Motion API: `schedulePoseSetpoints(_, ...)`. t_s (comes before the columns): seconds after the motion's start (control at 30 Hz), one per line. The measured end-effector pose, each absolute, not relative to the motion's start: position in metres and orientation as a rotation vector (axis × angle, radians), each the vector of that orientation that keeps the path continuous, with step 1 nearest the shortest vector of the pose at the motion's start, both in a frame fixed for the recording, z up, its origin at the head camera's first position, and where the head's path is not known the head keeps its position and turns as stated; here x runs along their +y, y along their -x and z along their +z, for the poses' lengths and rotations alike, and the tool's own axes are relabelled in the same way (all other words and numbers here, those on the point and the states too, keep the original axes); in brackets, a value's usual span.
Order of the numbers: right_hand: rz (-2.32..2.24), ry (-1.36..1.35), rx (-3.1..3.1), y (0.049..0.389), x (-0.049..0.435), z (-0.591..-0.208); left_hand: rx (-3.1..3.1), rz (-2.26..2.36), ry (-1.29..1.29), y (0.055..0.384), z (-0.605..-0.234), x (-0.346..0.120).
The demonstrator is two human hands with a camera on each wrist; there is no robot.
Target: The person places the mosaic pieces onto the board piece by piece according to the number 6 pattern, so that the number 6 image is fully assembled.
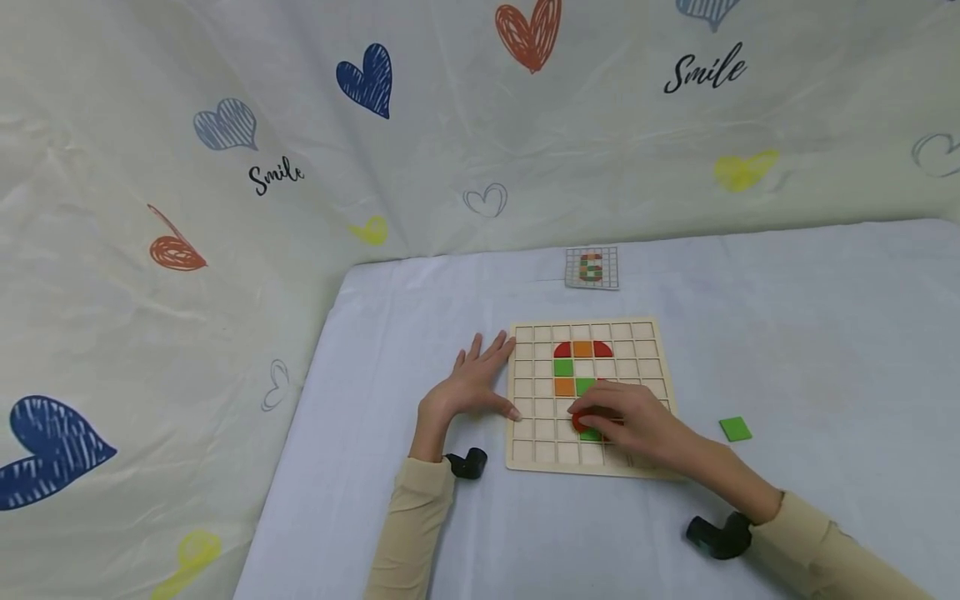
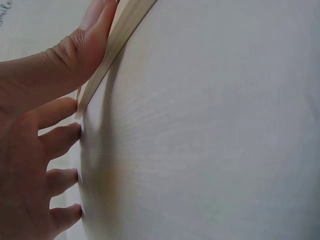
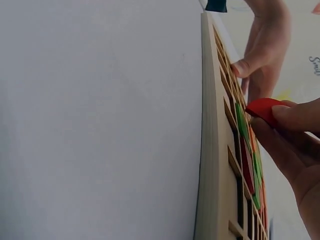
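Note:
A wooden grid board [image 1: 543,430] lies on the table. My left hand [image 1: 471,387] rests at its left edge with fingers spread; in the left wrist view the thumb lies over the rim [image 2: 116,55]. My right hand [image 1: 641,421] pinches a red piece with a curved edge [image 3: 264,110] between thumb and fingers, just above the lower middle cells. Set in the grid are red rounded pieces [image 1: 562,351], orange squares [image 1: 582,349] and green squares [image 1: 563,367]. Near the held piece lies another green square [image 1: 591,435]. My right hand hides some cells.
A loose green square [image 1: 736,429] lies on the white cloth right of the board. Behind the board is a small card [image 1: 592,268] with a coloured grid pattern. A curtain printed with hearts [image 1: 365,81] hangs at the table's back. Black wrist devices [image 1: 720,536] sit by both wrists.

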State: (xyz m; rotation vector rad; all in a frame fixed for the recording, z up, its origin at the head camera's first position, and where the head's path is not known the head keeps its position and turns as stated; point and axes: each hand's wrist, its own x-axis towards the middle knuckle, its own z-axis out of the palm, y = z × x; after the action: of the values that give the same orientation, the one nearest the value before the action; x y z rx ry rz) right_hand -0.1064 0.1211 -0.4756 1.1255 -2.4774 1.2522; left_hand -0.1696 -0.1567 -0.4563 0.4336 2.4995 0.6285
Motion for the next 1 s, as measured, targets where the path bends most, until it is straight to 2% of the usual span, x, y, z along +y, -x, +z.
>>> schedulePoseSetpoints(0.33, 1.199, -1.213, -2.631, 0.108, 0.109, -0.476, 2.5, 0.633, -0.44, 0.17, -0.455, -0.155)
schedulePoseSetpoints(1.0, 1.016, -1.157, -2.723, 0.1, 0.104, -0.48, 2.494, 0.629, -0.422, 0.169, -0.455, -0.156)
